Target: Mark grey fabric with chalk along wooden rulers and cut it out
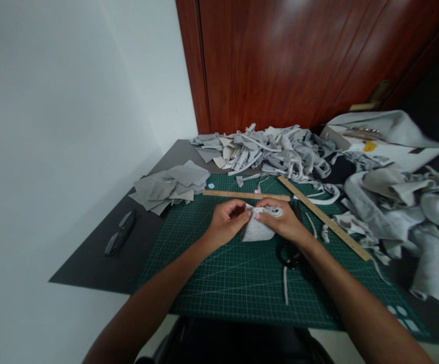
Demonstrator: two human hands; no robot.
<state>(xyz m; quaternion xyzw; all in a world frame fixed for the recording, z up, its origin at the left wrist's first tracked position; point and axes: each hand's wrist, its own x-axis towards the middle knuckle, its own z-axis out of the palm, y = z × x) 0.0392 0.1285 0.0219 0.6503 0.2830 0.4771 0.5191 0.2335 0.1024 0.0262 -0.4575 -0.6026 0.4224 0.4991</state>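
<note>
A: Where is the grey cloth (pixel 257 232)?

B: Between the two hands, over the middle of the green cutting mat (pixel 219 283). Its upper right part is coiled into a roll, and the rest shows as a flat face toward the person. Whether its lower edge rests on the mat, the view does not settle.

A: Why hold it there, with a hand at each end?

B: Probably so that both thumbs can work along the top edge while the coil is kept from springing loose; that is a judgement.

A: And the things around it?

B: One wooden ruler (pixel 242 194) lies across the mat beyond the hands, and a second ruler (pixel 327 220) slants off to the right, perhaps set aside to leave the near part free. The black scissors (pixel 293 260) lie beside the right forearm, likely for easy reach. Flat grey pieces (pixel 166 187) are stacked to the left, apart from the heap of scraps (pixel 268 149) at the back, which looks like sorting.

A: How do the fingers stand?

B: The left hand (pixel 227 221) has thumb and forefinger brought together on the cloth's upper left corner, the other fingers curled. The right hand (pixel 285 221) presses its thumb on the near face just below the coil, with fingers behind the top edge, so the cloth is clamped between. How hard either squeezes, one cannot tell.
</note>
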